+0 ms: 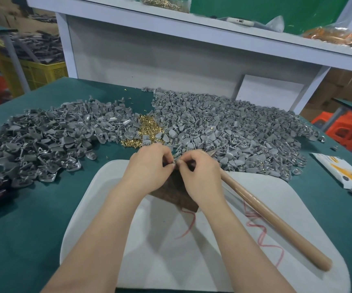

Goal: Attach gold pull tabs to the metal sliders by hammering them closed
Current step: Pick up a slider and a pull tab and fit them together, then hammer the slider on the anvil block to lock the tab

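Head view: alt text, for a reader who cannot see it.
The left hand and right hand pinch a small part above a dark block on a white board. A wooden-handled hammer lies beside them; grey slider piles flank a gold tab heap behind.

At the far end of the white board (162, 261), the fingers (166, 157) of the left hand (147, 166) and right hand (200, 176) pinch a small piece (173, 163), too covered to identify. The dark block (177, 194) on the board is mostly hidden under the wrists. The hammer (276, 219) has its head largely behind the right hand. The board's near edge is cut off by the frame.
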Action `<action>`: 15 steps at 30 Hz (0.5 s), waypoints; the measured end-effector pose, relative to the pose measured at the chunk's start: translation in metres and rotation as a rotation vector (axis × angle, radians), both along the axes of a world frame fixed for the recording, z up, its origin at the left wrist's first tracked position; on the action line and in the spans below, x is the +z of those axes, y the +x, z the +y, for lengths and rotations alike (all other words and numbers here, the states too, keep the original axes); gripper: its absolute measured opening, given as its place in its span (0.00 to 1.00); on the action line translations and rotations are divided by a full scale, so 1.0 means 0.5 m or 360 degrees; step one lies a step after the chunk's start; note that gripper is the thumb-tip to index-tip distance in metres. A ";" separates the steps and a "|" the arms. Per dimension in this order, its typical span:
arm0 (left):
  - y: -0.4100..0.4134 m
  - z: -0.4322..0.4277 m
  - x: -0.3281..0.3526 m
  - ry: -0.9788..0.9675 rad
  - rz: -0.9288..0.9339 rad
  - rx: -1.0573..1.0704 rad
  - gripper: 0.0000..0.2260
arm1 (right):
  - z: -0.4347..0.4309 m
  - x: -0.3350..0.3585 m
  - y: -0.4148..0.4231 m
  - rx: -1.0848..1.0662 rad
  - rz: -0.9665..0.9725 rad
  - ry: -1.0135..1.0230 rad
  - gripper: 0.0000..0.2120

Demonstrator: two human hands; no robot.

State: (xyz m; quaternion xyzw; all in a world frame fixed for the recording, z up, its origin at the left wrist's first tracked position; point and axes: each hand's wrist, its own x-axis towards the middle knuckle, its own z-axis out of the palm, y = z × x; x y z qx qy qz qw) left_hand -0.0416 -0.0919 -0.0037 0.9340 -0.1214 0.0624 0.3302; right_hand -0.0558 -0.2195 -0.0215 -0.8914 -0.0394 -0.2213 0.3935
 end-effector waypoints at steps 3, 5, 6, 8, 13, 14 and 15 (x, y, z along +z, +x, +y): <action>-0.001 0.000 0.001 -0.0001 0.0007 0.0000 0.04 | 0.000 0.001 0.001 -0.0010 0.0017 0.0003 0.04; -0.001 0.000 0.002 -0.0001 0.0012 0.0000 0.04 | 0.000 0.002 0.002 -0.0019 0.0043 0.0000 0.04; -0.002 0.000 0.002 -0.0001 0.0012 -0.0001 0.04 | 0.000 0.002 0.003 -0.0023 0.0056 0.0002 0.04; -0.002 -0.001 0.003 0.0002 0.0013 0.0002 0.04 | 0.000 0.004 0.004 -0.0025 0.0062 0.0007 0.04; -0.004 0.000 0.003 0.0012 0.0009 0.0013 0.04 | -0.005 0.010 0.004 0.0034 0.0141 -0.0060 0.04; -0.004 0.000 0.004 0.0011 0.0005 0.0014 0.05 | -0.014 0.016 0.006 0.0055 0.0157 -0.0071 0.05; -0.005 0.000 0.004 0.0011 0.0006 0.0015 0.05 | -0.027 0.023 0.009 0.0037 0.0156 -0.0079 0.06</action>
